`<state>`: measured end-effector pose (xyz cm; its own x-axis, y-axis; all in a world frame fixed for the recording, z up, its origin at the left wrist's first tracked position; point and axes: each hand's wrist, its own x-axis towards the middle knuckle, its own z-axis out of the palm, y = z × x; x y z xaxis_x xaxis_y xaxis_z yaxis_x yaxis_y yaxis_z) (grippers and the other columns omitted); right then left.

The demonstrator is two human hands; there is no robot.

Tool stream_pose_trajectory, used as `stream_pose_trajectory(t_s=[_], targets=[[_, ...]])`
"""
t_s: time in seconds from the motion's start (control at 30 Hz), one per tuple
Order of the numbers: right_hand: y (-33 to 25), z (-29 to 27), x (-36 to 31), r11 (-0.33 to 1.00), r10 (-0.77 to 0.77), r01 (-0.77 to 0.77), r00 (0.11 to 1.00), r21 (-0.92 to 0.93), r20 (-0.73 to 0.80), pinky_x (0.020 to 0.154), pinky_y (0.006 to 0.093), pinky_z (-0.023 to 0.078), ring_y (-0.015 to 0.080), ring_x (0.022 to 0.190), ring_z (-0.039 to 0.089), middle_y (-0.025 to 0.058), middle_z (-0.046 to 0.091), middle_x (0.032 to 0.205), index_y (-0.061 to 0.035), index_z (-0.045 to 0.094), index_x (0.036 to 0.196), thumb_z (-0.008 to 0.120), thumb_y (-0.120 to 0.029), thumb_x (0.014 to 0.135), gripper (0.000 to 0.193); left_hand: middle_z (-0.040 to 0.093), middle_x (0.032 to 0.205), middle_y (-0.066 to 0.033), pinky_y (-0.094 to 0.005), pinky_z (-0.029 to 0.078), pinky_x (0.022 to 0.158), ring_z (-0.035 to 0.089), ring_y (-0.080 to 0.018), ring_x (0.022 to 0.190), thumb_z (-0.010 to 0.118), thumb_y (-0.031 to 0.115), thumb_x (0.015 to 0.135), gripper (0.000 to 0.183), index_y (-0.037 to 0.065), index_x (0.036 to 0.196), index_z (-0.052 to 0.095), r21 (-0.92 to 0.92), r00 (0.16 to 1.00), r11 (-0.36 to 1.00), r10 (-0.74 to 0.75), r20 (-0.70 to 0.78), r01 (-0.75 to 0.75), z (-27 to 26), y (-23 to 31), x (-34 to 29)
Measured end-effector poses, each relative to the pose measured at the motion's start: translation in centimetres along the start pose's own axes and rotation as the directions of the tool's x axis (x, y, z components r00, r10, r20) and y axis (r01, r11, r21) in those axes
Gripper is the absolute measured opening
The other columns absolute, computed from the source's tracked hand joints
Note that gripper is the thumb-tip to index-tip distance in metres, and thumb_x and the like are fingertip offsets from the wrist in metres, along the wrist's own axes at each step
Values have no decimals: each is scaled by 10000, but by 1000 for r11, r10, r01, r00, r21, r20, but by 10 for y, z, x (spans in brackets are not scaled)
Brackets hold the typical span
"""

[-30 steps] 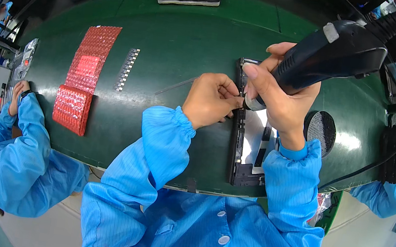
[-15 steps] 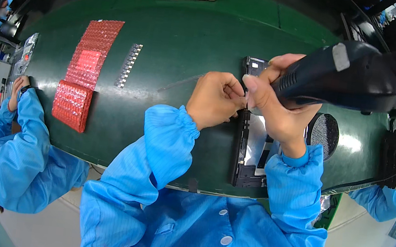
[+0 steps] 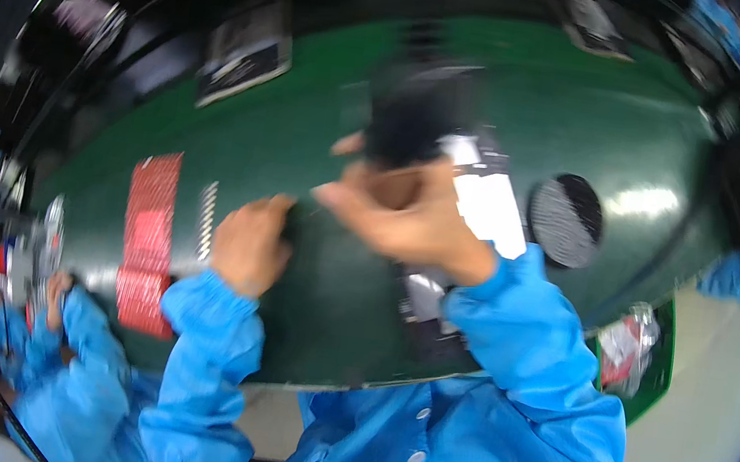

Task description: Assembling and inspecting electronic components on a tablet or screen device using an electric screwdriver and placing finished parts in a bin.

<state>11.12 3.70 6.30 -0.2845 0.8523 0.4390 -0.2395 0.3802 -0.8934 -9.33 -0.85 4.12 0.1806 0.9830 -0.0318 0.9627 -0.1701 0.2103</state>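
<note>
A black handheld tool [image 3: 418, 111], shaped like an electric screwdriver and smeared by motion, stands up from my right hand [image 3: 400, 212]. My thumb and fingers curve around its lower end, and its tip is hidden. Under that hand and forearm lies a flat black device frame [image 3: 422, 331] with bright white panels [image 3: 490, 209], partly covered. My left hand [image 3: 251, 243] is apart from it on the green table, back upward. Its fingers are bent and blurred, so what is under them does not show. Just left of it lies a strip of small pale pieces [image 3: 207, 219].
Red bubble wrap [image 3: 150, 221] lies left of the strip. A round black pad [image 3: 566, 219] sits right of the frame. Another flat device [image 3: 245, 60] is at the back left. A green bin [image 3: 659, 363] with plastic bags stands below the right edge. A co-worker's blue sleeve [image 3: 99, 336] is at left.
My left hand has left the frame's edge and moved left beside the strip. My right hand and the black tool have swung left, the tool now more upright. My view has shifted.
</note>
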Motion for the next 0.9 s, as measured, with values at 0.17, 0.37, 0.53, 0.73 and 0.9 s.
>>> stream_pose_trajectory(t_s=[0.17,0.37,0.53,0.73,0.9], targets=[[7,-1,12,949,-314,312,948,-34,-59,587,339,509,308,704,671,192,644,778,25,506,993,712,-83,688,384,631,806,-187,-468,490,681,608,-393,754,641,1,589,356,19,938,573,-42,977,984,175,122,-171,-9,-12,1],[13,-3,10,975,-196,200,979,100,-52,698,383,470,374,806,588,210,601,874,-5,505,1135,669,-80,689,481,618,710,-144,-364,481,595,613,-280,642,642,-5,551,206,10,748,584,-75,950,973,231,210,-220,-7,-7,6],[16,-1,11,929,-337,354,931,112,-143,554,405,415,356,647,563,176,540,660,-18,511,936,652,-73,681,297,614,719,-152,-413,498,603,608,-340,638,641,39,574,104,36,677,622,87,899,920,347,267,-381,-4,-2,2],[17,4,17,909,-359,382,920,165,-156,482,404,375,363,550,544,152,511,557,-23,456,830,630,-44,653,249,650,783,-126,-369,491,563,631,-304,646,712,103,639,119,68,740,659,198,825,860,350,444,-471,-38,18,-9],[16,-4,16,914,-388,397,915,84,-108,484,423,376,367,559,555,148,520,562,-3,446,856,637,-45,658,279,638,803,-118,-360,470,552,581,-320,598,719,112,693,132,36,776,648,-357,723,875,476,502,-328,-102,144,-21]])
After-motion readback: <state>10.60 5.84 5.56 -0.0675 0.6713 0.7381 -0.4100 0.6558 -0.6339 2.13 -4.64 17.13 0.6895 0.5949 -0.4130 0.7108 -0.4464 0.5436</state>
